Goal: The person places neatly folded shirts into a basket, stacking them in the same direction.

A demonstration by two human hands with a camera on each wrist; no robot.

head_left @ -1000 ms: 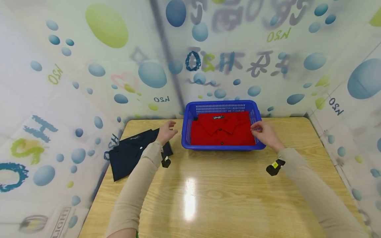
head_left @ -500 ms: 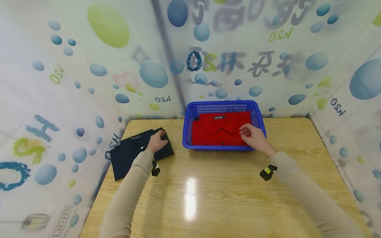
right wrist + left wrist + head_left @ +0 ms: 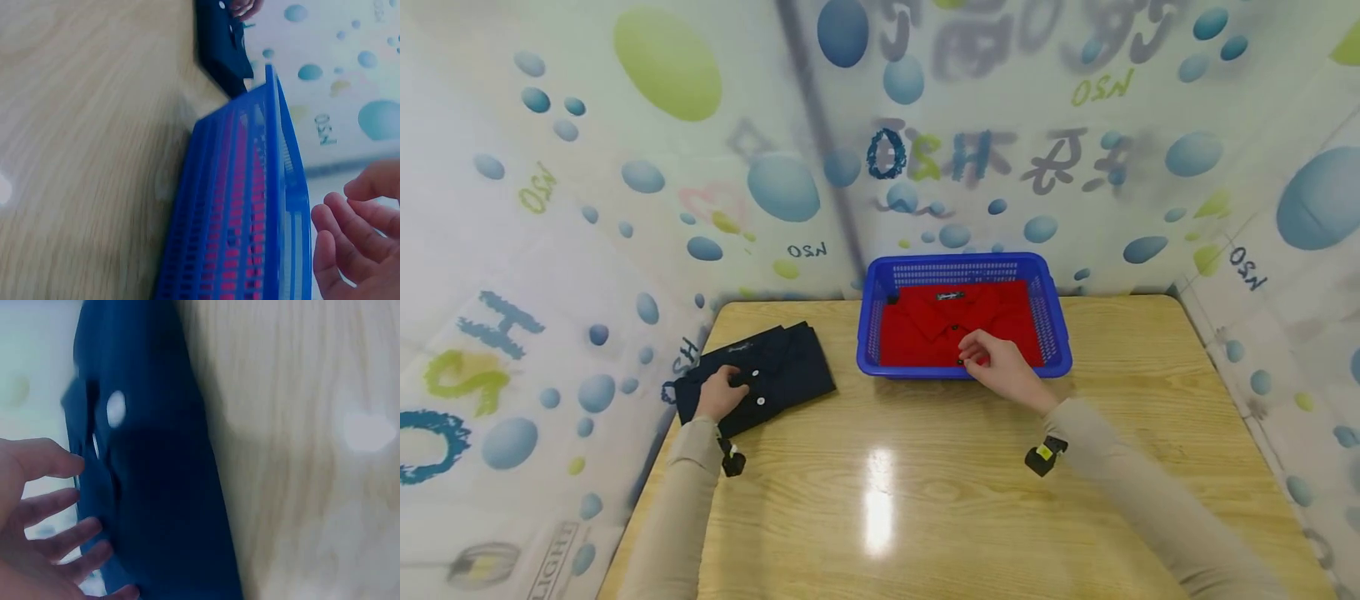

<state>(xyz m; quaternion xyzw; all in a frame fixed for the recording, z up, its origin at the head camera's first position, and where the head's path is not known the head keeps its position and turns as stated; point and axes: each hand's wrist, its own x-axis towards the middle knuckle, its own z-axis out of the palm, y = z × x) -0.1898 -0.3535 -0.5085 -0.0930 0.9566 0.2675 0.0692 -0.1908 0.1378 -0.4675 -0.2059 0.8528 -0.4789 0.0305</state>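
A folded dark navy shirt [image 3: 793, 367] with white buttons lies at the table's left side. My left hand [image 3: 721, 393] is over its left part, fingers loosely bent and spread; the left wrist view has the fingers [image 3: 69, 540] beside the navy cloth [image 3: 162, 506] with nothing in them. A folded red shirt [image 3: 917, 329] with a collar and dark buttons lies inside a blue plastic basket [image 3: 868, 367]. Over the basket's front rim hovers my right hand [image 3: 1000, 367], fingers relaxed and holding nothing; in the right wrist view the hand [image 3: 362, 237] is beside the basket's upper edge.
The wooden table [image 3: 970, 483] carries both the basket and the navy shirt. Right behind the basket rises a printed wall covering [image 3: 955, 200], which also closes off the left and right sides.
My left hand has moved left and toward me, from the navy shirt's right edge to its left part. My right hand has moved left from the basket's right rim to its front.
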